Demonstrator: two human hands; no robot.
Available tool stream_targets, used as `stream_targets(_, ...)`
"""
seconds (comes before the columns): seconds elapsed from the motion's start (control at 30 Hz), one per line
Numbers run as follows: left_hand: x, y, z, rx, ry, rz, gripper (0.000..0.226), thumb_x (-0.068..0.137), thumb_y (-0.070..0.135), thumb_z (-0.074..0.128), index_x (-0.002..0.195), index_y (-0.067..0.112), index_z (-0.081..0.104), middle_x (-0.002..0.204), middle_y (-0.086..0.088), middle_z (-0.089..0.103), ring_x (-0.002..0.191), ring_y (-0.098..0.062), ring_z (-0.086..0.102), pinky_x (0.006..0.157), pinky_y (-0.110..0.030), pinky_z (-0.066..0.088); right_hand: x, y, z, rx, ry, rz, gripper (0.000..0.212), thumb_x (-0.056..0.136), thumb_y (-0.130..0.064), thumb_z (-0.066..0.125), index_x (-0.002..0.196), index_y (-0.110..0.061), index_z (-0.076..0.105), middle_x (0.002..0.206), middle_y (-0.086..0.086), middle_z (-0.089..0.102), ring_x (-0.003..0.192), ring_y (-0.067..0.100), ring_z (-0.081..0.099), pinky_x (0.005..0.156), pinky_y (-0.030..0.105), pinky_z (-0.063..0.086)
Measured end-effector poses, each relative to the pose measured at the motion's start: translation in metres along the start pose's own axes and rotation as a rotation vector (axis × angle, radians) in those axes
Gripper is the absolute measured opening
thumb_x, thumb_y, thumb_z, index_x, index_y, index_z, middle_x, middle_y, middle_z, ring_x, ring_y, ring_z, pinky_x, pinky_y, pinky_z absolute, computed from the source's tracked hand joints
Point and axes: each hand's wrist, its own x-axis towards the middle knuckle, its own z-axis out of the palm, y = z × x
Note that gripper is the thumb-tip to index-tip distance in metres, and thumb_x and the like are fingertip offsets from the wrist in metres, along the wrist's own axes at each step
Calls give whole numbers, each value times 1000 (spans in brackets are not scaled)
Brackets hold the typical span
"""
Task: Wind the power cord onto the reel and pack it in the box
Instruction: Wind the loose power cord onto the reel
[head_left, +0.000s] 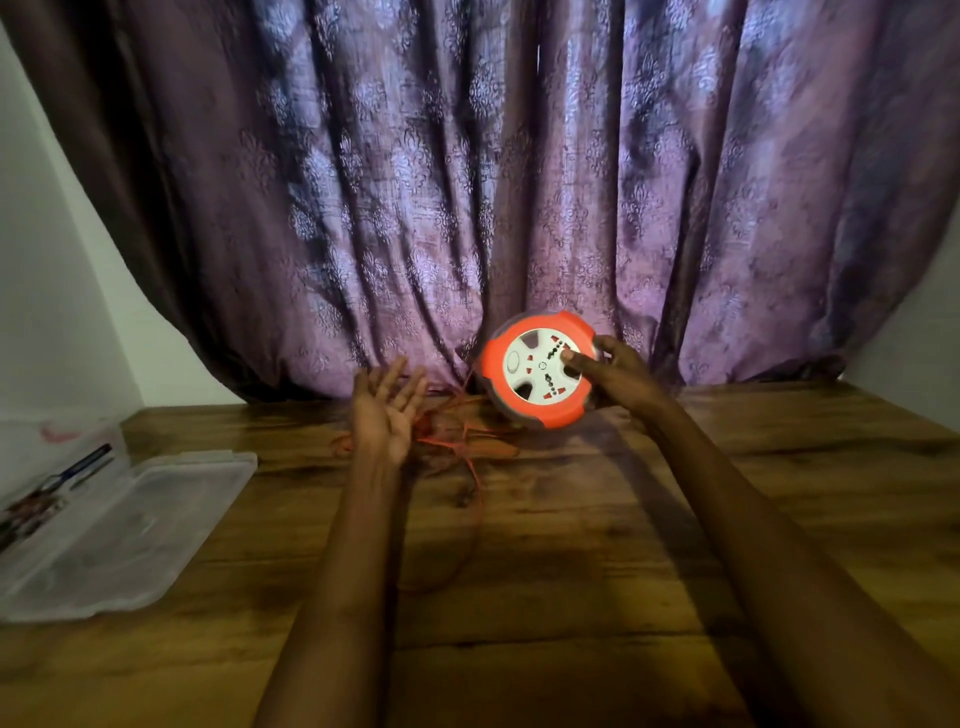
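Observation:
An orange reel (537, 370) with a white socket face is held tilted above the far side of the wooden table (571, 571). My right hand (615, 376) grips its right edge, thumb on the white face. A thin orange power cord (467, 447) runs down from the reel and lies loose in loops on the table. My left hand (387, 410) hovers palm up, fingers spread, just left of the cord heap; some strands seem to pass by its fingers. A clear plastic box (119, 535) lies open at the table's left edge.
A purple patterned curtain (493, 182) hangs behind the table's far edge. The box's other half (47, 467), at far left, holds a dark pen-like tool and small items. White walls show at both sides.

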Motion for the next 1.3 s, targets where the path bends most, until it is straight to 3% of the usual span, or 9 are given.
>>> stream_targets(0.07, 7, 4, -12, -117, 125, -54, 26, 106, 32, 38, 102, 9, 49, 106, -13, 59, 96, -31, 65, 102, -40, 51, -1, 2, 2, 35, 18, -6, 35, 85, -32, 78, 108, -12, 61, 82, 5, 77, 56, 25, 63, 42, 25, 51)
stream_targets(0.23, 16, -5, -29, 255, 139, -179, 36, 101, 14, 30, 67, 24, 27, 40, 9, 27, 32, -2, 23, 38, -16, 10, -1, 10, 12, 100, 47, -8, 33, 87, -28, 76, 111, -16, 55, 86, 7, 74, 60, 25, 62, 45, 28, 51)
stream_targets(0.37, 12, -9, -25, 369, 162, -59, 34, 100, 9, 37, 67, 20, 41, 38, 10, 38, 31, -2, 31, 32, -13, 21, -1, 14, 19, 117, 74, -16, 40, 89, -24, 74, 121, -11, 51, 88, 11, 72, 40, 15, 59, 39, 24, 49)
stream_targets(0.5, 0, -7, 3, 361, 59, 139, 27, 102, 15, 43, 82, 10, 61, 45, 5, 53, 33, -6, 45, 32, -16, 35, 2, 14, 24, 176, 124, -71, 29, 90, -19, 73, 112, -14, 54, 91, 9, 70, 48, 9, 64, 37, 26, 50)
stream_targets(0.7, -21, -49, 17, 983, -186, 265, 30, 102, 20, 49, 76, 15, 62, 54, -9, 59, 37, -14, 52, 36, -19, 39, 3, 9, 24, 204, 197, -113, 44, 91, -19, 72, 127, -4, 51, 106, 11, 67, 81, 19, 68, 44, 31, 54)
stream_targets(0.83, -17, -59, 15, 860, -136, 209, 26, 102, 19, 50, 79, 11, 60, 61, -13, 62, 41, -18, 53, 41, -22, 43, 3, 10, 23, 257, 241, -129, 43, 91, -14, 71, 127, 2, 53, 110, 14, 66, 94, 27, 65, 59, 37, 58)
stream_targets(1.0, -27, -93, 26, 841, -294, -172, 45, 91, 56, 62, 107, 16, 72, 97, -6, 77, 83, -27, 74, 70, -33, 58, -3, 17, 30, 354, 232, -44, 29, 93, -20, 69, 116, -9, 56, 97, 6, 69, 56, 16, 64, 47, 26, 53)
stream_targets(1.17, -30, -101, 31, 437, -262, -51, 32, 97, 29, 61, 127, 16, 60, 121, -12, 71, 99, -28, 69, 90, -44, 57, -12, 24, 44, 400, 60, 49, 27, 94, -12, 65, 86, -24, 42, 84, 9, 63, 39, 16, 59, 39, 24, 48)
stream_targets(1.3, -26, -98, 27, 414, -192, 17, 31, 97, 23, 62, 126, 12, 59, 120, -14, 70, 93, -23, 69, 82, -40, 60, -14, 30, 50, 72, 154, -149, 49, 90, -6, 71, 131, -15, 48, 124, 16, 53, 98, 16, 65, 77, 28, 57)
